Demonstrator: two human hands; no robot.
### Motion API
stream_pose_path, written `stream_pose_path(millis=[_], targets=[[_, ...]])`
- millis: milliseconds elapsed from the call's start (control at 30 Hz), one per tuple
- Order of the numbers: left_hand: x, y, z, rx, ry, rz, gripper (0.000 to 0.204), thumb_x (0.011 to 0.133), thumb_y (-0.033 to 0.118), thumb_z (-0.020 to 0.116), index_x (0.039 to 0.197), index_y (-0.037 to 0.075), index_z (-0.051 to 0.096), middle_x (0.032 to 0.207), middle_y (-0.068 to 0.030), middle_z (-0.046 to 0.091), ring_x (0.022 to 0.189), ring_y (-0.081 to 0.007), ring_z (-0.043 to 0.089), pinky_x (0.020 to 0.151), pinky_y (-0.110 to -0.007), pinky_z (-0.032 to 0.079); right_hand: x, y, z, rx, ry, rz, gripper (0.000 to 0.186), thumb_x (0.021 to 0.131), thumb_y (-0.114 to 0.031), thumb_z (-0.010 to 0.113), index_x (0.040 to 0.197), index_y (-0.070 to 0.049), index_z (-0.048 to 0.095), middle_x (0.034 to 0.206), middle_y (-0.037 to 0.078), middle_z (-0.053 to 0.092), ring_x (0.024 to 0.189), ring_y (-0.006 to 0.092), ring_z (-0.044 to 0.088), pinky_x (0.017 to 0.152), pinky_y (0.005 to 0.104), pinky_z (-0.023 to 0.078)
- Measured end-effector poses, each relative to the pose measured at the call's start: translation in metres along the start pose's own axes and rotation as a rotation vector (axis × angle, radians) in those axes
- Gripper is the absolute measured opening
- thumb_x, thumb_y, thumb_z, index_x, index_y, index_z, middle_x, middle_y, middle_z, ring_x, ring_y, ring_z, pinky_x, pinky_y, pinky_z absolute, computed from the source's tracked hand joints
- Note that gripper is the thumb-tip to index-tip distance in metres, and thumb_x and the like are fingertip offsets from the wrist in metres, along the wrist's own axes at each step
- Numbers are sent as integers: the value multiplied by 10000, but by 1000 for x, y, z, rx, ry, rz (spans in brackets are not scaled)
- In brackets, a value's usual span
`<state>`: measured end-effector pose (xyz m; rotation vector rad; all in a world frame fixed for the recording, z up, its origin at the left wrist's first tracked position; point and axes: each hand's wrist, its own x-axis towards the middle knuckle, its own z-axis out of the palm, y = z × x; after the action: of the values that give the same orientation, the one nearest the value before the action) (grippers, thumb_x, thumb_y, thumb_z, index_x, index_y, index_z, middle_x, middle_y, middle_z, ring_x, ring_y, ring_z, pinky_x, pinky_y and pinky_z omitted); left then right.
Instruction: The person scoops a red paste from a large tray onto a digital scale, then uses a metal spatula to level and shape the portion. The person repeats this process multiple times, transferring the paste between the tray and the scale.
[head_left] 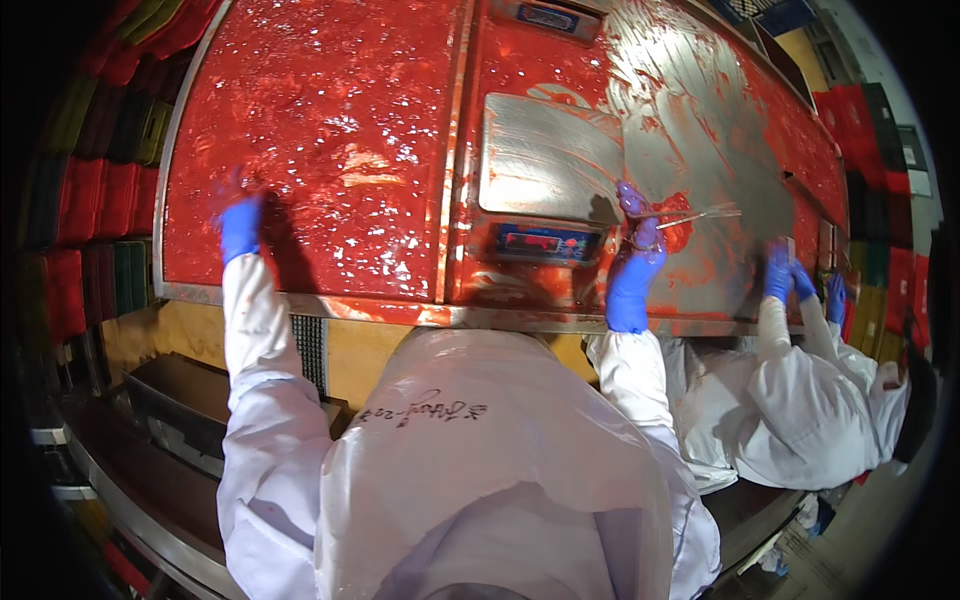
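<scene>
My left hand (240, 222), gloved in blue, reaches into the broad left tray of glossy red wet material (310, 90), its red-smeared fingers apart and partly lost in it. My right hand (640, 230), in a stained blue glove, is closed on long thin metal tongs (715, 214), with a red lump of wet material (676, 236) beside its fingers. It is just right of a steel scale (545, 150) with a lit display panel (545, 243), over the red-smeared steel surface (700, 120).
Co-workers in white (800, 420) stand at my right, their blue-gloved hands (778, 270) at the table's edge. Stacked coloured crates (85, 205) line both sides. A second scale display (548, 18) sits at the far side, and a steel rim (380, 312) runs along the near edge.
</scene>
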<state>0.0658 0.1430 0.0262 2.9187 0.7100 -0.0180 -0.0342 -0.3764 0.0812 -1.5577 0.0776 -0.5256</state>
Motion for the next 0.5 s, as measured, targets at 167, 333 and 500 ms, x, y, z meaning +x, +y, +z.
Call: stream_pose_path(millis=[167, 333, 500], targets=[[40, 72, 46, -485, 131, 418, 550, 802, 292, 651, 1279, 81, 476, 1272, -208, 477, 1193, -344, 459, 997, -405, 388, 1, -12, 22, 48, -72, 10, 394, 946, -336, 480, 1013, 22, 630, 1125, 177, 613, 1109, 286, 550, 1010, 395, 370], [-6, 178, 90, -281, -300, 526, 388, 812, 299, 599, 1115, 57, 582, 1189, -250, 526, 1083, -408, 529, 913, -432, 451, -6, -30, 37, -60, -237, 73, 342, 931, -326, 523, 1001, -12, 642, 1141, 126, 615, 1101, 220, 536, 969, 345, 375], [-114, 135, 89, -297, -560, 754, 337, 851, 295, 590, 1081, 50, 616, 1027, -192, 628, 999, -346, 588, 879, -396, 462, -24, -3, -18, -72, -3, 66, 272, 917, -264, 567, 1044, -27, 608, 1164, 121, 600, 1110, 213, 534, 981, 332, 380]])
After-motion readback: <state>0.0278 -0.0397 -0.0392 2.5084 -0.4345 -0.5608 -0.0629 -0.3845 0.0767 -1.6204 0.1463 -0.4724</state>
